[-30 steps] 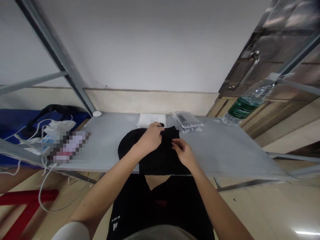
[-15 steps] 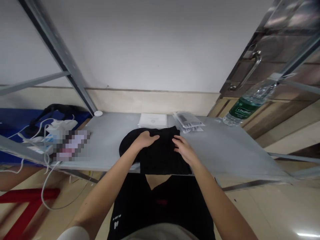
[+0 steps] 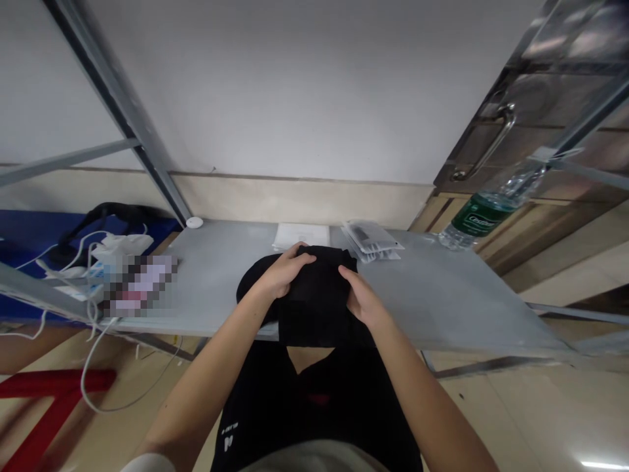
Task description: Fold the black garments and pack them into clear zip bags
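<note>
Wall (image 3: 304, 92): the background is filled by its pale surface, bordered at the bottom by a cream skirting.
Tabletop (image 3: 442, 301): a grey surface, supported by a grey metal frame (image 3: 122, 105), is set against the skirting.
Trousers (image 3: 373, 406): black cloth with a small white mark is worn by the person, seen just below the near edge of the tabletop.
Black fabric (image 3: 314, 311): it is laid at the near middle of the tabletop, between the two hands, with a rounded part spread out on the left and a squarer part brought to the near edge.
Bottle (image 3: 479, 219): clear plastic, banded by a green label, it is placed at the right end of the tabletop.
Pixelated patch (image 3: 142, 285): whatever is covered by it, at the left end, cannot be made out.
Left hand (image 3: 285, 272): the fabric's left side is held, the thumb laid on top and the fingers partly hidden.
Right hand (image 3: 362, 296): the right side is held likewise, the thumb on top, the other fingers largely hidden.
Clear packets (image 3: 373, 239): they are stacked behind the right hand.
White packet (image 3: 302, 234): it is partly covered in front by the fabric.
White disc (image 3: 194, 223): it is set at the far left corner.
</note>
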Tool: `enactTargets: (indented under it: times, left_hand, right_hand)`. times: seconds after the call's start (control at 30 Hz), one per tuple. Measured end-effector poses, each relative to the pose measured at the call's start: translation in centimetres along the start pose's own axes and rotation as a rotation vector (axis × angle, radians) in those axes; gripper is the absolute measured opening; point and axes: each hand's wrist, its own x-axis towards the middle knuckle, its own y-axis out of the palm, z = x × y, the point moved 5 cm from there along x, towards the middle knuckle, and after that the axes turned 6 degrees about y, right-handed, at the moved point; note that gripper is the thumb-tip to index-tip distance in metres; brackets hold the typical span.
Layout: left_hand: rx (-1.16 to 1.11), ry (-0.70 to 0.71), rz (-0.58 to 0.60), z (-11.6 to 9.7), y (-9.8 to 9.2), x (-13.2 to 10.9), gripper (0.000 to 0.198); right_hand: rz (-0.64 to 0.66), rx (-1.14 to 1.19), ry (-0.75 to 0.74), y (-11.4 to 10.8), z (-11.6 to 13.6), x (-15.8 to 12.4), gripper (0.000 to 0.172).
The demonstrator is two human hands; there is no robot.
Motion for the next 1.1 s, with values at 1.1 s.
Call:
enactTargets:
  times: [1.1]
  left_hand:
    - [1.48, 0.475, -0.018, 2.6, -5.9, 12.8, 0.021]
  right_hand:
    - [-0.06, 0.314, 0.194, -1.3, 3.7, 6.9, 0.008]
